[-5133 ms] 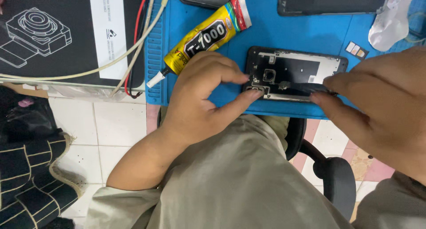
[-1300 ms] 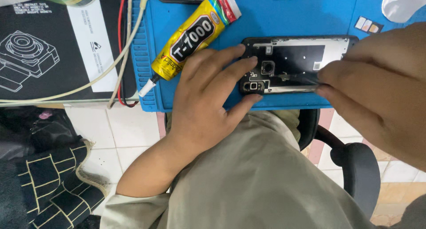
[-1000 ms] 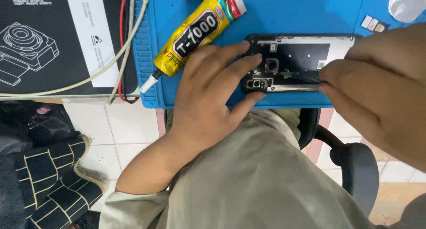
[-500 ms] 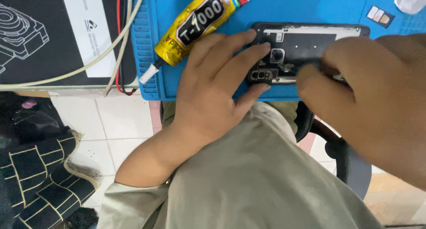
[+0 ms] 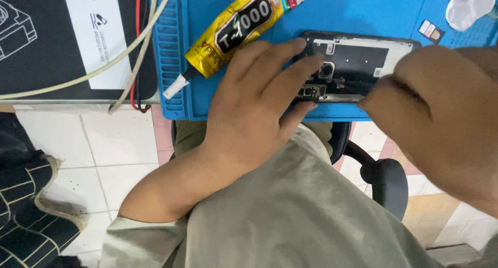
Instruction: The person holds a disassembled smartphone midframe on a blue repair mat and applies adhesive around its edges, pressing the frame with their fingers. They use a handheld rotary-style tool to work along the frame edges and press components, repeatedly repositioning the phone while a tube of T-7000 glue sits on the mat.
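Note:
An opened black phone [image 5: 363,55], back cover off and its inner parts showing, lies on a blue work mat [image 5: 353,14] near the front edge. My left hand [image 5: 259,102] grips the phone's left end, with fingers on top by the camera module and the thumb at the lower edge. My right hand [image 5: 441,122] covers the phone's right end, fingers pinched together at its lower edge. The thin tool in that pinch is hidden by the fingers. A yellow and black glue tube [image 5: 233,32] lies slantwise on the mat, just left of my left fingers.
Two small cards [image 5: 430,30] and a white crumpled bag [image 5: 469,6] lie at the mat's far right. A black box [image 5: 46,45] with white and red cables [image 5: 140,55] sits on the left. Below are my lap, a chair arm [image 5: 386,180] and tiled floor.
My right hand has slid left over the phone's right end, hiding the thin tool seen a second ago. My left fingers stay on the phone. The view has shifted closer.

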`<state>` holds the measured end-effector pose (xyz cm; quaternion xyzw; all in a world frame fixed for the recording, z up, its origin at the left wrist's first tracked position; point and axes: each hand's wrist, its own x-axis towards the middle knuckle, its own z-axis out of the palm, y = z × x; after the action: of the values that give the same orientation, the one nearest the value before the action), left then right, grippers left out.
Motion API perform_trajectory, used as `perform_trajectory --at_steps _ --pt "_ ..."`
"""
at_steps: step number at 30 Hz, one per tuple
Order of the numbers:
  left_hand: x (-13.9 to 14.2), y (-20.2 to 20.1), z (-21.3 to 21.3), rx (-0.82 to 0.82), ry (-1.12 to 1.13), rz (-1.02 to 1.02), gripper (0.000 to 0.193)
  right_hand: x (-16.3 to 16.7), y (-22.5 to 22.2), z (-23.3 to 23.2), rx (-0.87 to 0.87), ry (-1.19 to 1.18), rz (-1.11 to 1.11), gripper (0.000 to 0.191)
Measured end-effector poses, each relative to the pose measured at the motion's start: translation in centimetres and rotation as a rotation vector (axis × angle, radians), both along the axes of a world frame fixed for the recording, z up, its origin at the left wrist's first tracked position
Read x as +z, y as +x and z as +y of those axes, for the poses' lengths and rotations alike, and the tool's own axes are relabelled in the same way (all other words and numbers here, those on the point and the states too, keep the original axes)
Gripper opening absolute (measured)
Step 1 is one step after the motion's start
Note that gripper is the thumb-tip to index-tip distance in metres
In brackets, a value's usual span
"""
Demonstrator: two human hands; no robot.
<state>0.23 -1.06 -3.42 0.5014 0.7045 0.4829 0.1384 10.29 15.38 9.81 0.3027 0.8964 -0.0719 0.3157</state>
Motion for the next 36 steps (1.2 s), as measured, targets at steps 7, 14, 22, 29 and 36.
perform_trajectory --at_steps 7,14,22,29,36 --pt "-0.2 0.1 0.1 -0.011 0.017 -0.013 0.06 -0.4 1.7 2.3 0.626 0.016 0.27 0.025" --pt "-0.1 0.2 0.1 -0.005 0.034 -0.035 0.06 -0.1 2.4 2.0 0.715 0.066 0.206 0.025" --pt "-0.6 0.4 0.1 -0.015 0.032 -0.029 0.06 -0.2 3.3 2.9 0.712 0.042 0.321 0.023" --pt "-0.8 0.6 0.0 -0.007 0.032 -0.029 0.06 -0.3 3.4 3.2 0.935 0.14 0.278 0.023" --pt "-1.0 0.3 0.1 -0.003 0.012 -0.021 0.06 -0.3 2.5 2.5 0.775 0.178 0.243 0.022"
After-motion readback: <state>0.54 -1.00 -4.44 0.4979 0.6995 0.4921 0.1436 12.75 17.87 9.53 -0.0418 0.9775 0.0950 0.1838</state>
